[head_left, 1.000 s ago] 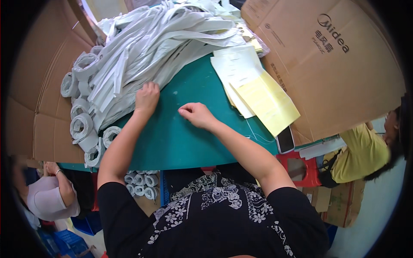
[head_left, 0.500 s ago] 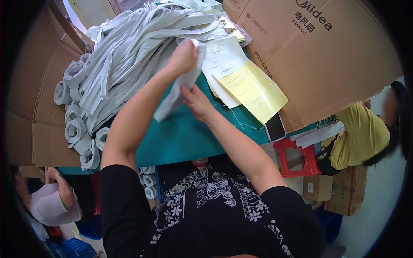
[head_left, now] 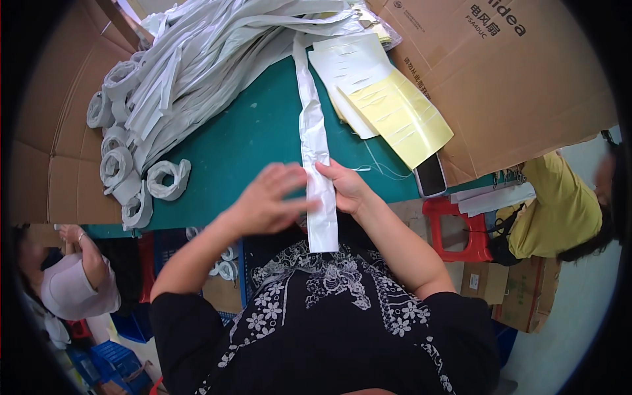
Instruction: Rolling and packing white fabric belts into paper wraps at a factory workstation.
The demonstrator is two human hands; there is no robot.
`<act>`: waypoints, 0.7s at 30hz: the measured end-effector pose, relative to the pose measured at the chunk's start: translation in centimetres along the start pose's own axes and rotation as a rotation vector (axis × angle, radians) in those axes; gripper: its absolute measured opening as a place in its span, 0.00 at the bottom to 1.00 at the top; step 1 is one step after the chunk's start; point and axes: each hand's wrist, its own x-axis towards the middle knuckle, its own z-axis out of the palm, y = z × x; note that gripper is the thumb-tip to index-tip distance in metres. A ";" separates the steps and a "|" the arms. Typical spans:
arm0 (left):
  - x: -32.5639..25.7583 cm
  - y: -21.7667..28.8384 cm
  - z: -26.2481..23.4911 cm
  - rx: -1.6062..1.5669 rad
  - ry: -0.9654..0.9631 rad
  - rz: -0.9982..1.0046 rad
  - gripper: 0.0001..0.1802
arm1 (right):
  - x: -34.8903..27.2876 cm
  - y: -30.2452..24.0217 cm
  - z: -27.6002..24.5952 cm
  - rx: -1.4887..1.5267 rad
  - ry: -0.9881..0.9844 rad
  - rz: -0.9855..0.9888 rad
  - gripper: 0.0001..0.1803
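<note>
Now my right hand pinches the white strip flat on the green surface, near edge, while my left hand hovers spread beside it, holding nothing.

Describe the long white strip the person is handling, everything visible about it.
The white strip is a long, narrow, flat band, seemingly of thin fabric or plastic film, slightly wrinkled and glossy. It lies stretched along the green table, running from the pile of similar white strips at the far side toward the person, its squared near end hanging past the table edge over their lap. The right hand pinches its right edge; the left hand hovers at its left side, contact unclear.
</note>
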 end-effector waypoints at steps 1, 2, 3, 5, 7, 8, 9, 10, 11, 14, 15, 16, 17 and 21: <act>-0.8 2.0 0.4 0.102 -0.003 0.080 0.24 | -0.1 0.8 0.3 0.048 -0.073 0.025 0.15; -1.9 2.9 1.4 0.088 0.043 0.083 0.21 | 0.0 1.5 0.5 0.067 -0.096 0.062 0.16; -2.7 3.8 2.3 0.075 0.086 0.085 0.17 | 0.2 1.9 0.6 0.068 -0.098 0.076 0.16; -3.2 5.7 3.0 0.012 0.313 -0.120 0.15 | 1.2 2.0 0.6 0.138 -0.171 0.134 0.18; -3.8 7.8 4.0 -0.085 0.614 -0.455 0.16 | 1.9 1.6 1.7 0.060 -0.025 0.082 0.19; -4.9 8.9 4.8 -0.106 0.677 -0.503 0.17 | 2.5 1.1 1.7 0.039 0.000 0.082 0.19; -5.6 9.9 4.8 -0.119 0.741 -0.554 0.17 | 2.6 0.9 2.8 0.057 0.073 0.088 0.19; -5.9 10.3 4.4 -0.105 0.703 -0.445 0.18 | 3.1 0.8 3.1 0.054 0.070 0.096 0.19; -5.8 11.1 3.7 -0.049 0.650 -0.421 0.18 | 3.3 0.8 3.4 0.079 0.091 0.094 0.18; -5.4 12.3 3.1 0.065 0.620 -0.426 0.16 | 3.9 1.5 3.7 0.107 0.116 0.094 0.18; -5.3 12.5 2.8 0.102 0.603 -0.509 0.15 | 4.0 1.8 3.8 0.115 0.122 0.091 0.18; -5.2 12.6 2.6 0.140 0.585 -0.591 0.13 | 4.2 2.1 4.0 0.109 0.119 0.094 0.18; -5.0 12.7 2.6 0.147 0.543 -0.689 0.10 | 4.2 2.4 4.3 0.111 0.152 0.071 0.18; -6.5 13.4 5.2 -0.008 0.665 -1.017 0.08 | 4.5 4.0 5.0 0.089 0.217 -0.034 0.18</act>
